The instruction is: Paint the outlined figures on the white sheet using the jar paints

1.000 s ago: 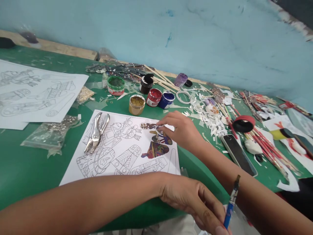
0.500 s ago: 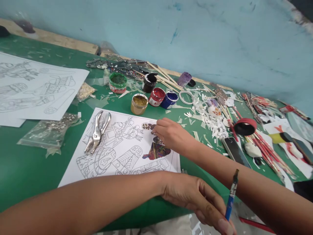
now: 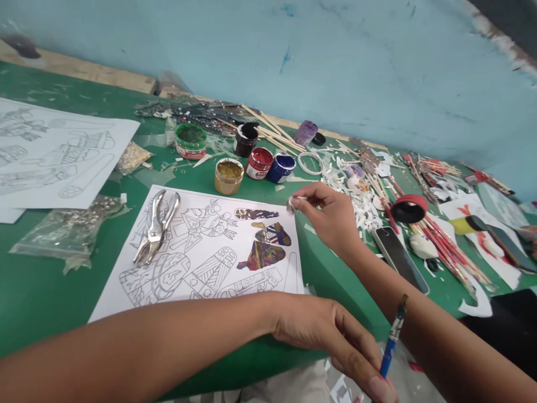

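Observation:
A blue-handled paintbrush is held in my left hand, bristles up, in front of the table's near edge. My right hand pinches a small crumpled greyish piece just above the upper right corner of the printed sheet. Three dark, many-coloured shapes lie in a column at the sheet's right side. On its left part rests a silver hole punch. Behind the sheet stand open paint jars, among them ochre, red and blue.
More printed sheets and a plastic bag of metal bits lie left. Green and black jars stand behind. Paper scraps, a phone, a red-rimmed roll and red sticks cover the right.
My right hand has moved right and up off the coloured shapes, uncovering them, and now shows a small piece in its fingertips. My left hand still holds the brush. The view has shifted slightly.

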A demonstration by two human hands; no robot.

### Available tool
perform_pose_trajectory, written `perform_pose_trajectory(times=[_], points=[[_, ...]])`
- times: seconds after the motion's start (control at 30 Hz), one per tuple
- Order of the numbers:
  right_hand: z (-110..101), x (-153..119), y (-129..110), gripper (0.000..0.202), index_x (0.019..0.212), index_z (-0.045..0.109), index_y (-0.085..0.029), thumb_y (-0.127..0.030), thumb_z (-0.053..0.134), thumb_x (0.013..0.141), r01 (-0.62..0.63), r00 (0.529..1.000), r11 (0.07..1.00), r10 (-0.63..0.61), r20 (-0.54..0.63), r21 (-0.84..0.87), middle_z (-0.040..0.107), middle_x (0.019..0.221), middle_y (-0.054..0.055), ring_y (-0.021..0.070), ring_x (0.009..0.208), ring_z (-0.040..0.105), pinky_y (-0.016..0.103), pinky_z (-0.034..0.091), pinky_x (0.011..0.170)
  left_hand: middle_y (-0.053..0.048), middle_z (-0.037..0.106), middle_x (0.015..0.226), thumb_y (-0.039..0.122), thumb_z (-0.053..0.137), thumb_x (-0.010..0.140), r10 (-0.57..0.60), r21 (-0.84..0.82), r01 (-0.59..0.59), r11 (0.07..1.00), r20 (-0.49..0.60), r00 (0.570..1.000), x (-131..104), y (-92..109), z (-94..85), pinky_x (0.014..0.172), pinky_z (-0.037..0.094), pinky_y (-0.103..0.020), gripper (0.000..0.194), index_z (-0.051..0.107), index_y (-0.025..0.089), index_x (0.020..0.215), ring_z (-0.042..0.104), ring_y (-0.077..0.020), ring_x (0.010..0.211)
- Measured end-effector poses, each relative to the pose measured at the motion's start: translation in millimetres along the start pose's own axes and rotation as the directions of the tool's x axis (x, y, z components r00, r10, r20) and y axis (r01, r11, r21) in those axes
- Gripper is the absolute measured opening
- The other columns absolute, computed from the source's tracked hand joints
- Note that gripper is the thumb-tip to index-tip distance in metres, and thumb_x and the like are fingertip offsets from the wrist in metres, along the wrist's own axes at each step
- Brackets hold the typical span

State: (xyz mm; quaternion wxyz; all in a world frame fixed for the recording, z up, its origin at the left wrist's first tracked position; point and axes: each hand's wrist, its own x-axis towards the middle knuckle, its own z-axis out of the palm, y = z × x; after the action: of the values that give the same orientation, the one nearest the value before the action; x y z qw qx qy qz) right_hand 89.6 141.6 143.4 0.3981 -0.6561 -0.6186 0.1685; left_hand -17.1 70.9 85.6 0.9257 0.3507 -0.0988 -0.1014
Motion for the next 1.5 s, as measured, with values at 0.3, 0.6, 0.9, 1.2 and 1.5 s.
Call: perform_pose_trajectory(times=[0.3,0.6,0.9,1.2,1.5], points=[[30.4,-3.6,-13.0,0.015,0.090,0.072,-0.016,-0.019,0.057,0.094,0.556,0.806,0.800,-0.453,0.380,-0.226,0.071,0.088,0.010,0.0217,0.081,0.055,0.035,0.046,0.075,0.003,0.067,0.068,0.049,0.094,0.040,0.010,-0.034,-0.011,0.999,-0.029,1.000,2.5,-1.7,0.5,0.063,0.047,-0.029,0.047,0.066,0.016,0.058,0.062,-0.0135,0.066],[41.5,-3.4,-7.5,0.018,0.093,0.071,-0.018,-0.018,0.053,0.095,0.537,0.790,0.818,-0.401,0.463,-0.209,0.072,0.095,0.010,0.0221,0.084,0.054,0.036,0.046,0.078,0.003,0.066,0.070,0.048,0.093,0.042,0.050,-0.048,-0.050,0.998,-0.010,0.999,3.6,-4.1,0.0,0.057,0.041,-0.025,0.046,0.067,0.015,0.062,0.060,-0.0122,0.068],[28.7,6.2,-8.9,0.017,0.089,0.067,-0.021,-0.020,0.052,0.096,0.507,0.837,0.843,-0.432,0.337,-0.181,0.071,0.094,0.008,0.0221,0.089,0.058,0.037,0.046,0.082,0.003,0.066,0.068,0.051,0.093,0.043,0.046,-0.030,-0.047,0.998,-0.014,0.999,3.3,-1.6,0.8,0.064,0.050,-0.030,0.047,0.066,0.016,0.060,0.061,-0.0129,0.065],[36.2,6.5,-12.5,0.022,0.092,0.067,-0.017,-0.018,0.046,0.098,0.718,0.666,0.611,-0.466,0.582,-0.333,0.069,0.092,0.010,0.0228,0.083,0.050,0.036,0.034,0.075,0.003,0.066,0.070,0.049,0.093,0.044,0.058,-0.052,-0.059,0.997,-0.021,0.998,2.1,-0.4,1.1,0.064,0.046,-0.028,0.046,0.068,0.015,0.064,0.060,-0.0124,0.068],[28.1,11.1,-8.1,0.028,0.085,0.070,-0.018,-0.020,0.047,0.100,0.750,0.644,0.543,-0.468,0.605,-0.378,0.067,0.085,0.008,0.0211,0.079,0.047,0.036,0.031,0.073,0.002,0.067,0.069,0.050,0.093,0.045,0.023,-0.066,-0.026,0.997,-0.038,0.999,3.5,-0.1,-0.3,0.059,0.040,-0.026,0.046,0.068,0.015,0.061,0.059,-0.0133,0.070]])
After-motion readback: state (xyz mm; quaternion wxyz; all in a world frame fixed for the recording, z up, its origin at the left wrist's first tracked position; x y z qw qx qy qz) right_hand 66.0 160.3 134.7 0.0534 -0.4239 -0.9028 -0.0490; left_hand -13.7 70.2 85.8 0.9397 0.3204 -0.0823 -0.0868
